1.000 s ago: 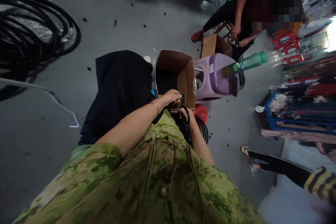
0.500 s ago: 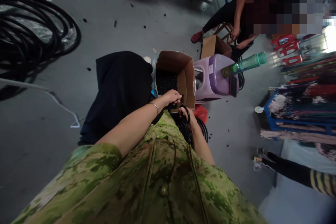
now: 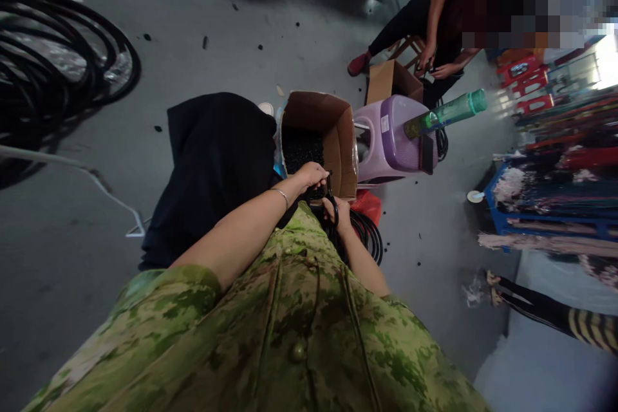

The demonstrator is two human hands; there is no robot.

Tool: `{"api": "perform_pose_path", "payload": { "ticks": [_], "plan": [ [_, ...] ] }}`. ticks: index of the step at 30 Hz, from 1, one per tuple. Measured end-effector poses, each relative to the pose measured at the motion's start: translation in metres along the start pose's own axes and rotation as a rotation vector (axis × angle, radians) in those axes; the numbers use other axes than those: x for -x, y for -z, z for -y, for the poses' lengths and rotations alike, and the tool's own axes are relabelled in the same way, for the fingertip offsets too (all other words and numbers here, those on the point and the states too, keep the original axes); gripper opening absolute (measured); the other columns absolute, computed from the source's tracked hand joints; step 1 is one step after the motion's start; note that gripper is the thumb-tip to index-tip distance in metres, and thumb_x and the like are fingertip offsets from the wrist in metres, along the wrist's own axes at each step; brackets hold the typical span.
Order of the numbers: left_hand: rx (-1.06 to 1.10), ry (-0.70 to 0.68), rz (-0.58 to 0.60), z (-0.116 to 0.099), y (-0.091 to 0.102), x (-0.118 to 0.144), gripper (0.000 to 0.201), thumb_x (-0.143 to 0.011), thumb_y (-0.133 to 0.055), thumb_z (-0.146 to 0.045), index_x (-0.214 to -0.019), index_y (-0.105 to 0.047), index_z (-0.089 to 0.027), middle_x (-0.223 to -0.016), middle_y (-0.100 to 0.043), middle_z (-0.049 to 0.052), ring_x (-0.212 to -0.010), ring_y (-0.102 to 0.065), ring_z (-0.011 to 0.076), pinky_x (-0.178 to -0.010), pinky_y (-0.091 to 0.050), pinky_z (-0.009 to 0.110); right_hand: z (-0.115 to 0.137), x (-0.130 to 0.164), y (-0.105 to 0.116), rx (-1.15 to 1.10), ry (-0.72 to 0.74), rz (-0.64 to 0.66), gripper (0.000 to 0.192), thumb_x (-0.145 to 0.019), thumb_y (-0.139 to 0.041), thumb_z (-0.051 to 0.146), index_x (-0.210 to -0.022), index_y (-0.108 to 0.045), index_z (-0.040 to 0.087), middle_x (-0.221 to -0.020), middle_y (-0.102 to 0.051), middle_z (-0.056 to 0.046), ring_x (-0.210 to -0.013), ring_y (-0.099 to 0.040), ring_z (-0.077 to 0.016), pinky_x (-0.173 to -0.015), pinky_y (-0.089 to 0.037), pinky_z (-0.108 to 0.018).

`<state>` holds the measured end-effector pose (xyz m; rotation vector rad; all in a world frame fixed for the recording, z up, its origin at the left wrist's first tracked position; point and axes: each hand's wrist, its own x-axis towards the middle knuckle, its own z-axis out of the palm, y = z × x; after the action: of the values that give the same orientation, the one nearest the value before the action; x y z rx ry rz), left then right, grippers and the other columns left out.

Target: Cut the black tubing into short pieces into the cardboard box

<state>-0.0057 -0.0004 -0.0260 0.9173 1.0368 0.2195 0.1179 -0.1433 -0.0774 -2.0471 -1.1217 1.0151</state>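
Note:
My left hand (image 3: 311, 175) is closed in a pinch over the near edge of a cardboard box (image 3: 340, 151). At its fingertips there is a small dark piece, too small to name. My right hand (image 3: 342, 214) is closed on black-handled scissors (image 3: 335, 207), whose blades point up towards my left fingertips. Many small black pieces (image 3: 302, 147) lie in the bottom of the box. Beside and under my right forearm are coils of black tubing (image 3: 369, 235).
A purple plastic stool (image 3: 393, 141) beyond the box bears a green bottle (image 3: 454, 114) and a dark phone (image 3: 426, 154). Dark cloth (image 3: 217, 148) lies left of the box. Large black coils (image 3: 103, 71) lie far left. Another person sits beside a second box (image 3: 383, 84).
The scissors have turned and moved slightly left, nearer my left fingertips, and their handles look more closed. My left hand stays almost in place. The seated person's hands have shifted.

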Motion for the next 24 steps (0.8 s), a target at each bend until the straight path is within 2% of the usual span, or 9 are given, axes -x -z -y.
{"api": "perform_pose_path", "payload": {
  "ticks": [5, 8, 10, 12, 15, 19, 24],
  "plan": [
    [0.130, 0.141, 0.027, 0.001, -0.001, -0.004, 0.033, -0.098, -0.049, -0.022, -0.067, -0.054, -0.013, -0.056, -0.055, 0.000, -0.044, -0.046, 0.0077, -0.050, -0.037, 0.022, -0.002, -0.003, -0.006, -0.009, -0.026, -0.081, 0.051, -0.075, -0.061, 0.067, -0.060, -0.051, 0.020, -0.049, -0.050, 0.003, -0.039, -0.050, -0.0107, -0.039, -0.035, -0.021],
    [0.127, 0.250, 0.060, 0.002, -0.002, -0.004, 0.031, -0.099, -0.047, -0.030, -0.074, -0.056, -0.013, -0.059, -0.058, 0.002, -0.046, -0.051, 0.0106, -0.049, -0.036, 0.023, -0.003, -0.002, -0.006, -0.065, -0.037, -0.095, 0.048, -0.078, -0.058, 0.065, -0.062, -0.053, 0.020, -0.051, -0.053, 0.002, -0.039, -0.051, -0.0112, -0.040, -0.038, -0.022],
    [0.128, 0.269, 0.087, 0.002, -0.003, -0.003, 0.028, -0.098, -0.047, -0.031, -0.077, -0.056, -0.014, -0.056, -0.055, 0.000, -0.045, -0.050, 0.0108, -0.047, -0.035, 0.022, -0.003, -0.002, -0.005, -0.088, -0.035, -0.099, 0.048, -0.079, -0.058, 0.064, -0.062, -0.054, 0.019, -0.051, -0.054, 0.001, -0.039, -0.051, -0.0112, -0.040, -0.038, -0.023],
    [0.144, 0.225, 0.072, 0.002, -0.003, -0.002, 0.022, -0.098, -0.047, -0.028, -0.082, -0.056, -0.015, -0.052, -0.049, -0.004, -0.041, -0.044, 0.0090, -0.046, -0.034, 0.021, -0.002, -0.002, -0.004, -0.093, -0.042, -0.096, 0.048, -0.077, -0.060, 0.064, -0.062, -0.054, 0.019, -0.051, -0.053, 0.001, -0.039, -0.050, -0.0111, -0.040, -0.037, -0.023],
    [0.147, 0.092, -0.053, 0.001, -0.004, 0.000, 0.010, -0.096, -0.052, -0.022, -0.092, -0.059, -0.017, -0.050, -0.042, -0.008, -0.037, -0.034, 0.0059, -0.043, -0.029, 0.018, 0.003, -0.005, -0.006, -0.084, -0.058, -0.091, 0.049, -0.075, -0.062, 0.066, -0.063, -0.054, 0.019, -0.051, -0.053, 0.002, -0.039, -0.050, -0.0109, -0.039, -0.036, -0.022],
    [0.099, -0.003, -0.182, 0.000, -0.002, 0.002, 0.008, -0.091, -0.057, -0.020, -0.091, -0.064, -0.015, -0.050, -0.043, -0.007, -0.039, -0.034, 0.0050, -0.042, -0.026, 0.017, 0.008, -0.007, -0.007, -0.062, -0.045, -0.088, 0.050, -0.074, -0.063, 0.067, -0.062, -0.052, 0.019, -0.050, -0.052, 0.003, -0.039, -0.049, -0.0100, -0.039, -0.035, -0.022],
    [-0.008, -0.062, -0.232, 0.003, 0.000, 0.000, 0.010, -0.087, -0.062, -0.021, -0.086, -0.069, -0.014, -0.051, -0.046, -0.006, -0.040, -0.036, 0.0053, -0.042, -0.027, 0.018, 0.011, -0.003, -0.005, -0.105, -0.088, -0.043, 0.050, -0.075, -0.062, 0.067, -0.064, -0.054, 0.019, -0.053, -0.055, 0.002, -0.041, -0.051, -0.0103, -0.042, -0.038, -0.022]
  ]
}}
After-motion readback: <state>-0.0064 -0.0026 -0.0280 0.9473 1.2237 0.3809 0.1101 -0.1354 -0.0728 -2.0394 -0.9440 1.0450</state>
